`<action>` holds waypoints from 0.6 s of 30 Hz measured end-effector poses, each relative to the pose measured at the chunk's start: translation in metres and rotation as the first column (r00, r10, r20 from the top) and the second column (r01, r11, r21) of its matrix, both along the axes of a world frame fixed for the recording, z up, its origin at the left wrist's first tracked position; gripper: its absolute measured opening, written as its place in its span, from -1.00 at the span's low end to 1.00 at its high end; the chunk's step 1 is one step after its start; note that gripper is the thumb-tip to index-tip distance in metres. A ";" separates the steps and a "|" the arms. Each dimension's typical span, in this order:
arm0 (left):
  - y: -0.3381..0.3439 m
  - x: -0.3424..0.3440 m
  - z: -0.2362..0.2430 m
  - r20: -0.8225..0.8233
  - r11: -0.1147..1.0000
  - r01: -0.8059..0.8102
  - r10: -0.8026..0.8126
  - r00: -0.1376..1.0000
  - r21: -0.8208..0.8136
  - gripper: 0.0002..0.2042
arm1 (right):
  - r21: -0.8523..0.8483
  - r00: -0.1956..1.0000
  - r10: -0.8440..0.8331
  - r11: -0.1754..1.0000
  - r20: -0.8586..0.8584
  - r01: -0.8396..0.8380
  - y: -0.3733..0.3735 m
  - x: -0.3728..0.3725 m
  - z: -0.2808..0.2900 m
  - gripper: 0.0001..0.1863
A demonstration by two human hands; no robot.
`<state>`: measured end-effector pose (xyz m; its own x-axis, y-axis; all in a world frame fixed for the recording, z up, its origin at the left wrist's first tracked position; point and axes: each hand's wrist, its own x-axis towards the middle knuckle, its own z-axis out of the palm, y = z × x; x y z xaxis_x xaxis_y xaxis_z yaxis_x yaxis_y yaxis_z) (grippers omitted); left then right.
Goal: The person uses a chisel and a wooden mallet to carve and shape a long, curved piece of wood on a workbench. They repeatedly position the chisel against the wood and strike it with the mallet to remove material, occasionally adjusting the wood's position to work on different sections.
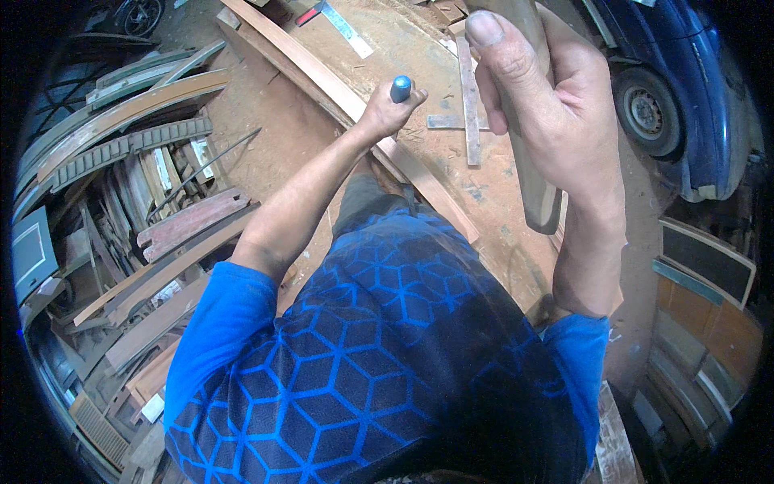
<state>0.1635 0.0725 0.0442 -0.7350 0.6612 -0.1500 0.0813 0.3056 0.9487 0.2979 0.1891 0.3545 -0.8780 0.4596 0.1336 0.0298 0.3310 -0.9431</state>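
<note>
A blue-handled tool (401, 88) is upright in my left hand (385, 111), which is closed around it over a long pale wooden plank (429, 190); the tool's lower end is hidden by the hand. My right hand (564, 121), raised close to the camera, grips a dark, worn wooden bar (534, 198) with its thumb along the upper part. Below it on the sandy wooden work surface (451, 145) lie a narrow batten (472, 149) and a flat metal strip (442, 122). A square with a red stock (309, 14) lies farther up.
Stacked boards and offcuts (157, 202) fill the left side, a bicycle wheel (139, 18) at the top. A blue car (701, 161) with its tyre (649, 109) stands at the right, framed panels (705, 262) below it. My legs (359, 198) are beside the plank.
</note>
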 end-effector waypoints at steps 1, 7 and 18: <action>-0.002 0.000 0.000 0.009 1.000 0.001 -0.001 1.000 -0.001 -0.58 | -0.038 0.995 0.104 0.994 -0.001 -0.104 0.016 0.001 -0.007 -0.51; 0.001 0.005 0.006 -0.109 0.999 0.050 -0.051 0.993 -0.016 -0.64 | 0.301 0.863 0.231 0.870 0.450 -0.390 0.038 -0.004 -0.123 -0.52; -0.014 0.002 -0.011 -0.031 0.990 -0.012 0.016 0.999 0.143 -0.77 | 0.346 0.989 0.125 0.934 -0.078 -0.091 0.022 -0.005 -0.096 -0.54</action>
<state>0.1652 0.0581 0.0334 -0.7474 0.6636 -0.0315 0.1085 0.1687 0.9797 0.2934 0.2111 0.2584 -0.8946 0.2750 0.3523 -0.1099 0.6287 -0.7699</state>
